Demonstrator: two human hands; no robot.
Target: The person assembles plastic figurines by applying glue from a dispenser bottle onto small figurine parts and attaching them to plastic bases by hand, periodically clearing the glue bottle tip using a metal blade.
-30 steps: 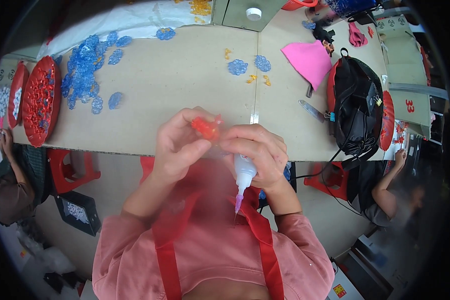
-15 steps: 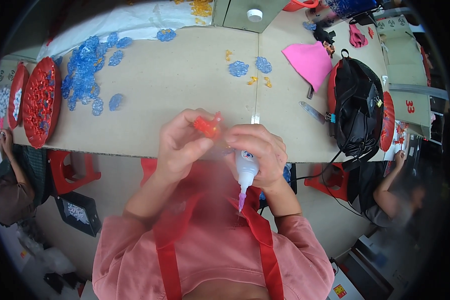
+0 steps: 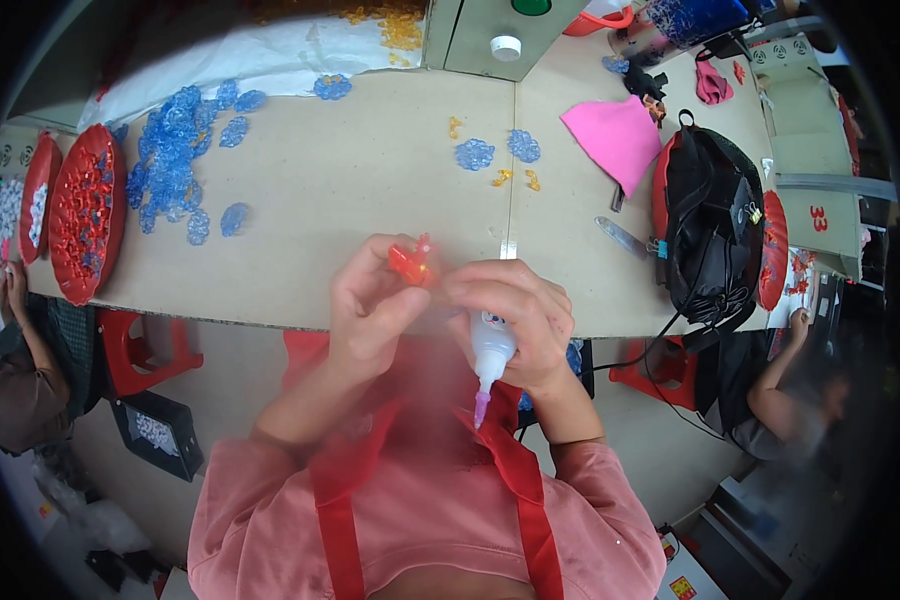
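Note:
Between the thumb and fingers of my left hand (image 3: 363,318) is a small translucent red plastic piece (image 3: 410,264) with a yellowish spot on it. My right hand (image 3: 532,318) is wrapped round a white squeeze bottle (image 3: 493,352), whose thin purple nozzle points down toward my apron (image 3: 338,520). The right thumb and forefinger come close to the red piece; a haze over this spot hides whether they touch it or pinch something small. Both hands are just above the table's near edge.
Blue translucent plastic pieces (image 3: 170,150) are heaped on the table's left, beside a red tray (image 3: 85,215) of small red parts. Further right lie two blue pieces (image 3: 475,154), small yellow bits (image 3: 502,178), a pink cloth (image 3: 618,140), a blade (image 3: 620,237) and a black bag (image 3: 715,220). Other people sit on both sides.
The table and its things sit slightly lower in the picture. My left hand has tilted the red piece a little; both hands keep their holds.

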